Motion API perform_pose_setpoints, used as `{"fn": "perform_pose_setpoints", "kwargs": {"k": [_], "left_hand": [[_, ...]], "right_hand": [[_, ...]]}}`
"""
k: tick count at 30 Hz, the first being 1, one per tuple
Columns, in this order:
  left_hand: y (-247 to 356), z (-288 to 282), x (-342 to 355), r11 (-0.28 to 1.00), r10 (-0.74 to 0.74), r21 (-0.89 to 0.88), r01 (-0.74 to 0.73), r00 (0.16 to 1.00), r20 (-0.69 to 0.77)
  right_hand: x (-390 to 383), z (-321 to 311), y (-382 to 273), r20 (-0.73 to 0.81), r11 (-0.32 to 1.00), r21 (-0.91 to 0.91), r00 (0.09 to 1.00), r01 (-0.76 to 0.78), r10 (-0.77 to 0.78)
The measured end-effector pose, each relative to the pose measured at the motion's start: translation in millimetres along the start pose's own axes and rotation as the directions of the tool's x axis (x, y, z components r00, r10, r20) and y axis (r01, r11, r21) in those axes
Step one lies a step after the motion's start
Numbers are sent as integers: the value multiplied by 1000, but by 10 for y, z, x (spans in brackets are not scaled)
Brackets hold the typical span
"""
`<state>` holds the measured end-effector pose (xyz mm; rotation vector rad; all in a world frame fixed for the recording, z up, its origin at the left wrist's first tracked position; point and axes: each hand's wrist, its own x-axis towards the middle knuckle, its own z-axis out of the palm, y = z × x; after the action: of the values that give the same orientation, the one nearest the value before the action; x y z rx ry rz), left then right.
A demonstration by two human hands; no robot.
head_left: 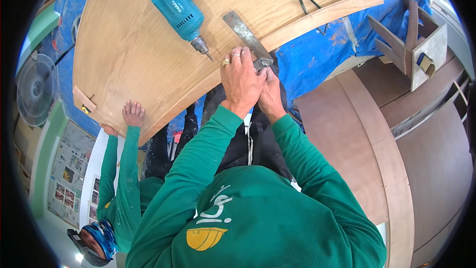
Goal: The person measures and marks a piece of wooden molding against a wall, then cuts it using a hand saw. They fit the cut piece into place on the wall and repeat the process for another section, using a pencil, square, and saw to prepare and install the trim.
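My left hand [240, 80] and my right hand [270, 94] are together at the near edge of a curved wooden panel [119, 34], fingers closed around the end of a scuffed metal square [240, 30] lying angled past its edge. My left hand is uppermost and partly hides what my right grips. Just left of the square, a teal corded drill [181, 12] with a bit in its chuck rests on the panel. A narrow wooden strip [322, 17] runs along the edge to the right.
A co-worker [114, 218] at lower left has both hands at the panel's edge. A blue tarp [307, 59] lies below. Curved brown sheets [357, 159] and a small wooden frame [411, 54] are at right. A round clear coil or fan-like object [37, 82] is at left.
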<state>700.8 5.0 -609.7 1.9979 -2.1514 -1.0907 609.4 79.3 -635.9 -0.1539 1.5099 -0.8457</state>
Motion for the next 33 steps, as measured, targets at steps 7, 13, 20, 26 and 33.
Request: {"fn": "perform_pose_setpoints", "kwargs": {"k": [7,13,20,26,33], "left_hand": [[9,54,-15,999,3,44,-3,1000,-2],[31,36,-5,997,9,80,-8,1000,-6],[-6,65,18,997,35,68,-33,999,-19],[-13,89,-5,991,86,111,-81,995,-42],[186,28,28,970,-10,241,-6,998,64]], "right_hand": [[-11,39,-90,2,1000,-4,1000,2,-2],[20,-12,2,-21,999,-21,999,-25,24],[5,6,-56,-21,1000,-18,1000,-14,13],[-173,-320,-45,-35,933,-353,996,62,-80],[-288,-810,-805,176,650,-673,930,352,-322]]}}
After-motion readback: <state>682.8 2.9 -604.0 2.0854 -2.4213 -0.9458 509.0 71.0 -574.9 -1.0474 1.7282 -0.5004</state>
